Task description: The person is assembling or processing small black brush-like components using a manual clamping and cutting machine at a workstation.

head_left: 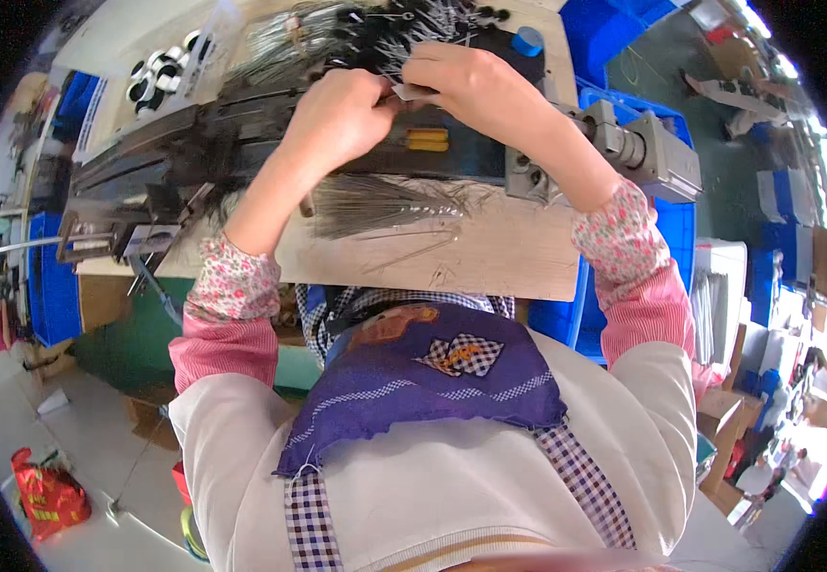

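My left hand (342, 116) and my right hand (478, 84) meet over the dark bench fixture, fingertips almost touching. The right fingers are pinched on a small whitish piece (412, 92). My left fingers are closed too, and what they hold is hidden. Just beyond the hands lies a heap of thin metal rods with black ends (413, 33). On the near side of the fixture, a bundle of thin metal wires (366, 205) rests on the wooden table (509, 248). Below the right hand sits a small yellow piece (427, 140).
A grey metal machine unit (647, 148) stands beside my right forearm. Black-and-white cylindrical parts (161, 76) fill a tray at the far left. A blue round cap (528, 40) lies at the back right. A metal clamp mechanism (137, 234) juts out on the left; blue bins (666, 229) flank the table.
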Motion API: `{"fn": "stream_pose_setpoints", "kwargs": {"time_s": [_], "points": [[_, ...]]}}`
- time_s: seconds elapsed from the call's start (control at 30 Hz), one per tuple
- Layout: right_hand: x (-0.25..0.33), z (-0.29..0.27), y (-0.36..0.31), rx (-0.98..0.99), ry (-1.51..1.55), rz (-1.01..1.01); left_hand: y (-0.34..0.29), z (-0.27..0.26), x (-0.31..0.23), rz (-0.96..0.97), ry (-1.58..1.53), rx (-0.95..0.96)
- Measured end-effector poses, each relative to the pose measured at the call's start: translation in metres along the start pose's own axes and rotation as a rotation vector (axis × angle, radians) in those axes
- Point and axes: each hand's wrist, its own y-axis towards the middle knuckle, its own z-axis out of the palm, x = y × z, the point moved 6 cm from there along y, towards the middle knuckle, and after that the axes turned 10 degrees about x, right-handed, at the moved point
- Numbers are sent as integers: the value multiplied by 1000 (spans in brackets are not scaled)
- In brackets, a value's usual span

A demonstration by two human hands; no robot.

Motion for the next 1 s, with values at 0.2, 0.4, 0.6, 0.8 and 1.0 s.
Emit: {"fn": "stream_pose_setpoints", "kwargs": {"time_s": [0.2, 0.4, 0.6, 0.8, 1.0], "points": [[13, -15, 18, -76, 139, -78, -23, -26, 9, 16, 82, 93], [-5, -38, -1, -32, 217, 133, 11, 20, -9, 138, -216, 214], [-10, -9, 9, 128, 108, 98, 18, 0, -7, 201, 92, 60], [-5, 7, 39, 75, 261, 95, -27, -50, 11, 502, 588, -374], [-6, 33, 51, -92, 279, 20, -91, 9, 15, -40, -1222, -639]]}}
